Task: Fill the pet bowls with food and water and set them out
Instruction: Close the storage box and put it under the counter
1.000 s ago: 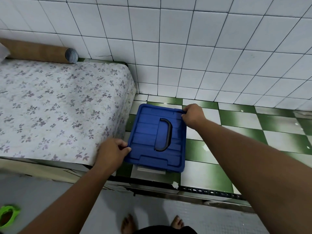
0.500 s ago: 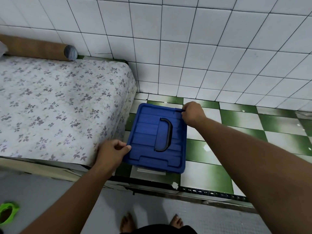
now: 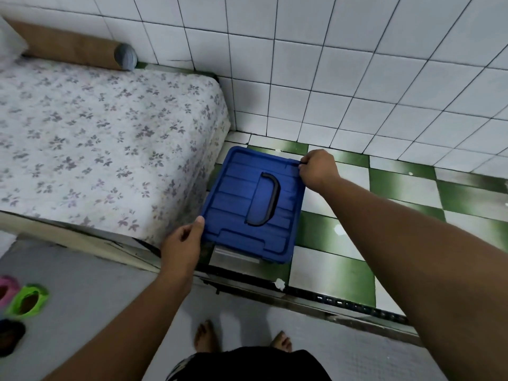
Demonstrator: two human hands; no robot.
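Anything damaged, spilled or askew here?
White flecks mark the green-and-white checkered floor, with a chipped-looking spot by the metal threshold track. The blue plastic bin lid looks intact.

Box [image 3: 247, 213] on floor [image 3: 343, 259]. Just left of box: bed [image 3: 96, 138], with roll [image 3: 74, 48] on its far edge along the wall [image 3: 330, 78]. Behind box: the wall. At box's near-left corner: left hand [image 3: 181, 243], gripping. At far-right corner: right hand [image 3: 319, 169], pinching. Before box: sill [image 3: 330, 299], then feet [image 3: 204, 336]. Far left of box and nearer: bowls [image 3: 27, 299].
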